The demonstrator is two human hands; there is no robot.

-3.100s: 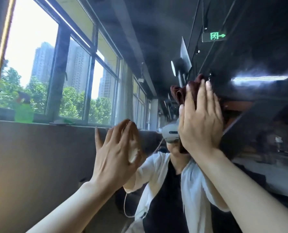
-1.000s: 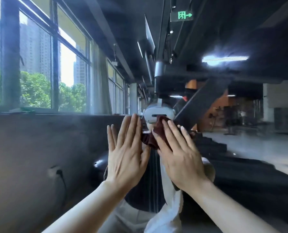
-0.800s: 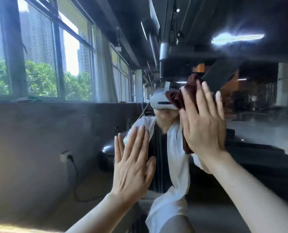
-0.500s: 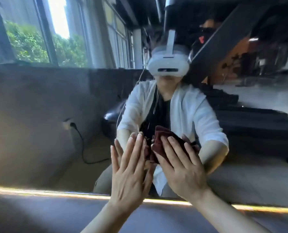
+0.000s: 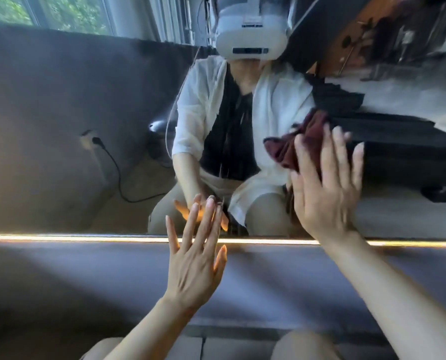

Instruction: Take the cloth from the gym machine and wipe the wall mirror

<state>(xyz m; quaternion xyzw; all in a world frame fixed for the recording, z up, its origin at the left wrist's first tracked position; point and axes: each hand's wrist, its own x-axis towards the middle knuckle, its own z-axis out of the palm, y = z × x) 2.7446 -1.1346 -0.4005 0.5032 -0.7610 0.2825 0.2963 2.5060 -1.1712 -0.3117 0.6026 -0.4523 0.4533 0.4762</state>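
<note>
Low on the wall, the mirror point(image 5: 60, 126) filled the upper part of the view, its bottom edge marked by a lit strip point(image 5: 60, 237) above a grey wall band point(image 5: 60, 276).

Task item: the dark red cloth point(image 5: 292, 149) lay bunched against the mirror glass, right of centre and above the lit strip. My right hand point(image 5: 326, 193) pressed it flat to the glass with straight, spread fingers; cloth showed past my fingertips at the top and to the left.

My left hand point(image 5: 193, 258) was spread wide with straight fingers, holding nothing. Its fingertips crossed the lit strip onto the lower glass, while the palm lay over the grey band. It stood well apart from the cloth. Whether it touched the surface, I could not tell.

Reflected in the mirror: a person in a white headset point(image 5: 251, 37), white overshirt and black top; a wall socket with a black cable point(image 5: 112, 167); windows point(image 5: 73, 11) at the upper left.
</note>
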